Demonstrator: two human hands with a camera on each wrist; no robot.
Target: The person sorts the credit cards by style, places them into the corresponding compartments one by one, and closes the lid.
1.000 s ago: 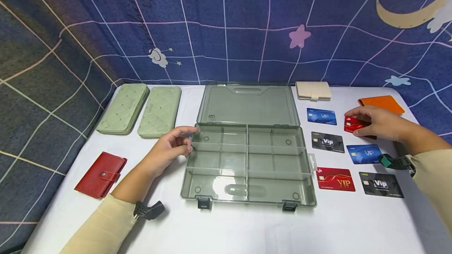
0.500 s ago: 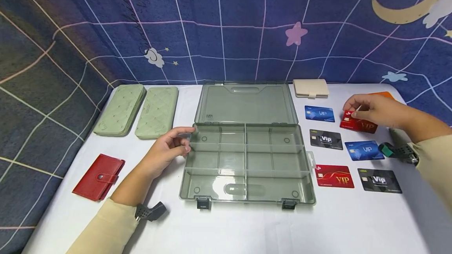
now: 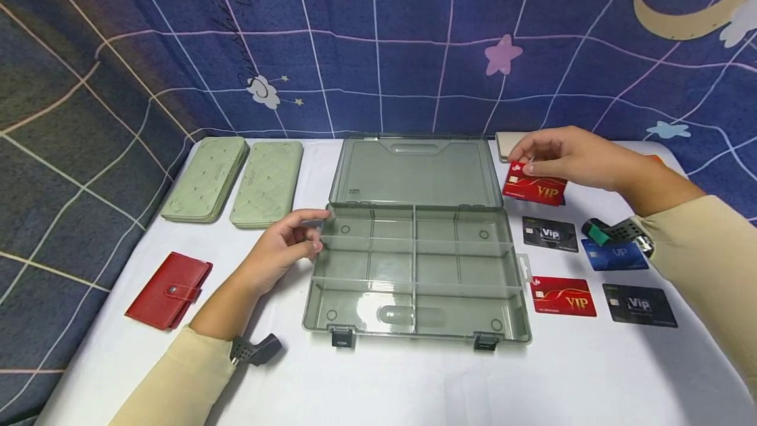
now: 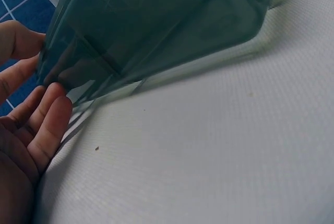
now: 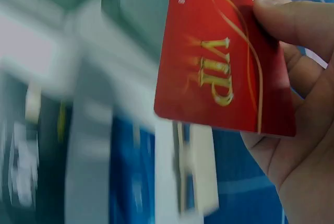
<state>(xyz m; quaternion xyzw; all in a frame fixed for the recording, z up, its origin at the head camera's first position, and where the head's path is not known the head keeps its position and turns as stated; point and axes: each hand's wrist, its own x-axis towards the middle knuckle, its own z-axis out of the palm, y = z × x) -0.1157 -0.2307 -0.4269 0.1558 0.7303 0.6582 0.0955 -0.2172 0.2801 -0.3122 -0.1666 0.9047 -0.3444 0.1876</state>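
Observation:
My right hand (image 3: 573, 156) pinches a red VIP card (image 3: 535, 188) by its upper edge, in the air right of the storage box's lid. In the right wrist view the same red VIP card (image 5: 224, 62) faces the camera, thumb on its front. The translucent grey-green storage box (image 3: 414, 268) lies open, with six compartments split by clear dividers. At its left wall, the fingertips of my left hand (image 3: 286, 248) rest on the side near the rim. The left wrist view shows that hand (image 4: 36, 125) against the box wall (image 4: 156, 31), fingers lightly bent.
Right of the box lie black cards (image 3: 550, 234), a blue card (image 3: 615, 255) and another red card (image 3: 564, 296). A cream wallet (image 3: 507, 144) is partly behind my right hand. Two green wallets (image 3: 204, 179) and a red wallet (image 3: 169, 291) lie left.
My right hand has lifted the red VIP card off the table and carried it left, now over the upper blue card. The left hand stays at the box.

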